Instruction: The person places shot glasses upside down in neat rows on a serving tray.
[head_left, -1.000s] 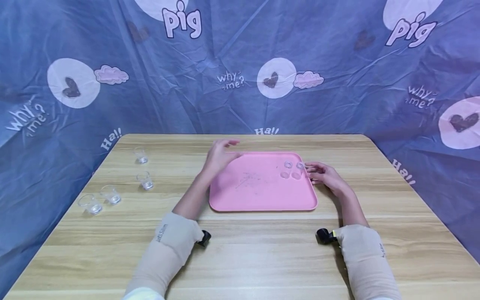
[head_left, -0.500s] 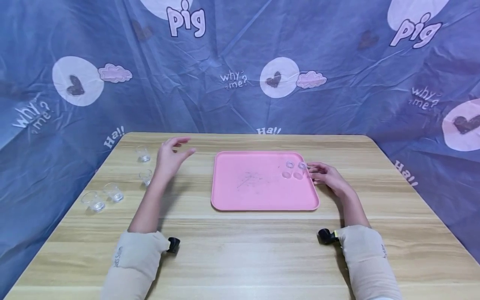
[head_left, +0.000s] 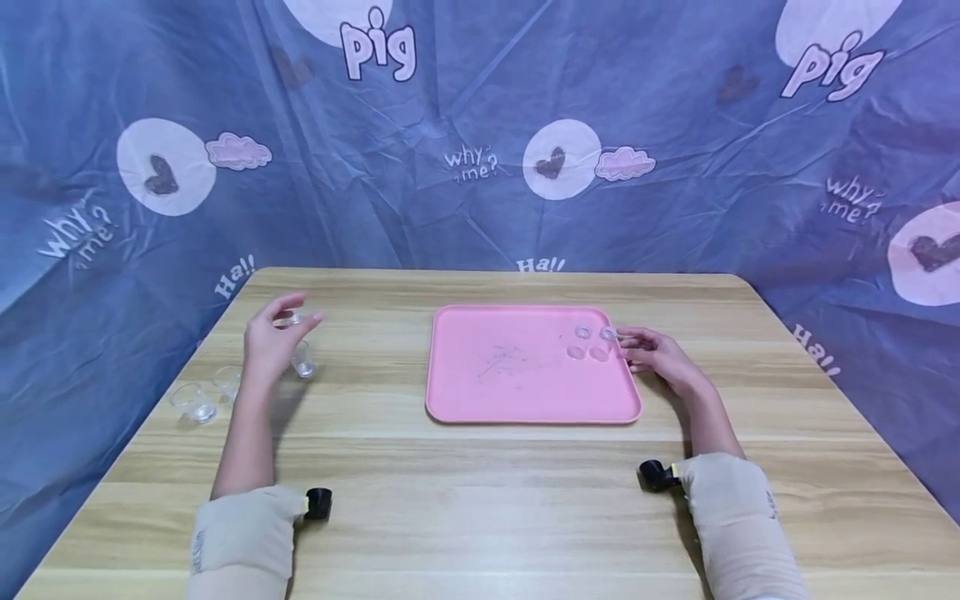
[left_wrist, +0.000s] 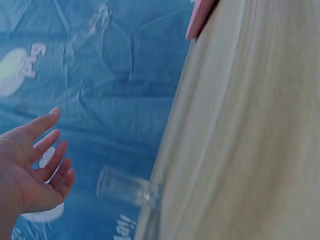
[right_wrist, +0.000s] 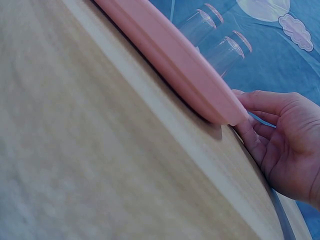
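In the head view my left hand (head_left: 272, 337) reaches over the table's left side, fingers and thumb parted around a small clear shot glass (head_left: 295, 318) that they partly hide. The left wrist view has the left hand (left_wrist: 30, 165) with loosely bent fingers, apart from an upright clear glass (left_wrist: 122, 187). My right hand (head_left: 660, 354) is at the right edge of a pink tray (head_left: 510, 417). Its fingers and thumb pinch the rim in the right wrist view. Near that edge, two clear glasses (right_wrist: 230, 52) stand upside down on the tray.
More clear shot glasses stand at the left: one glass (head_left: 303, 360) beside the left hand, another glass (head_left: 195, 403) nearer the left edge, and one glass (head_left: 227, 380) partly behind the forearm. A blue printed cloth (head_left: 480, 208) hangs behind the wooden table (head_left: 480, 500).
My left hand has swung left from above the tray's left edge to the glass at the back left. The right hand stays at the tray, and the tray and its glasses have not moved.
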